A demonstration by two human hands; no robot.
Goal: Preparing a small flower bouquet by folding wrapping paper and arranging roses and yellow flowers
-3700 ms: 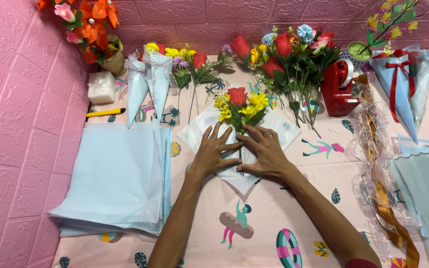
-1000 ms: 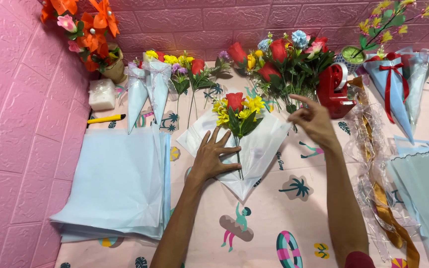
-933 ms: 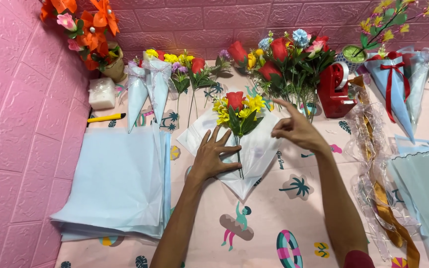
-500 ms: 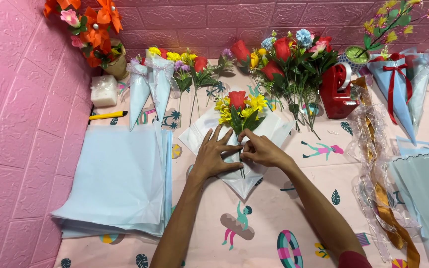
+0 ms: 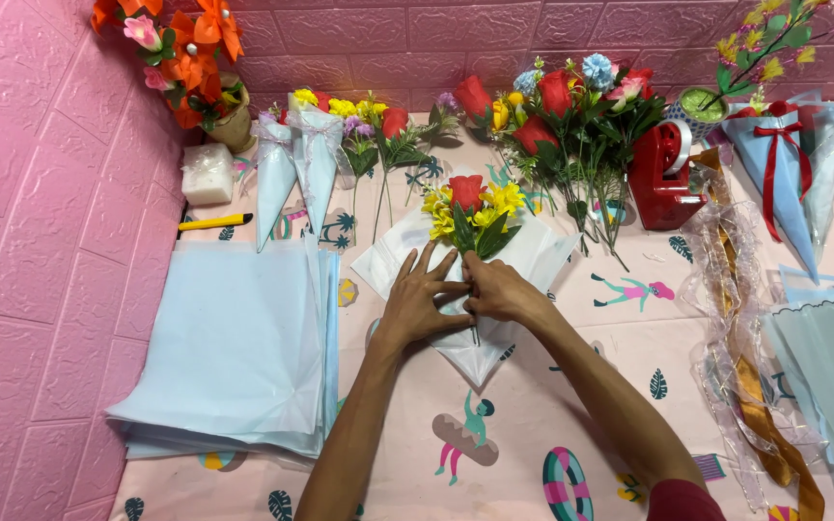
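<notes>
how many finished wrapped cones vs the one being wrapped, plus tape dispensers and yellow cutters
Finished wrapped cones: 4 (two back left, two back right)
Bouquet being wrapped under both hands: 1
Red tape dispenser: 1
Yellow cutter: 1
Total: 7

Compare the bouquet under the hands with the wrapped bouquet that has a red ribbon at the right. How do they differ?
The bouquet under the hands lies in loose white paper with no ribbon; the ribboned bouquet is a closed blue cone tied with a red bow. The first shows a red rose among yellow flowers; the second's flowers are mostly hidden. Both hands touch only the first. Both lie on the table.
</notes>
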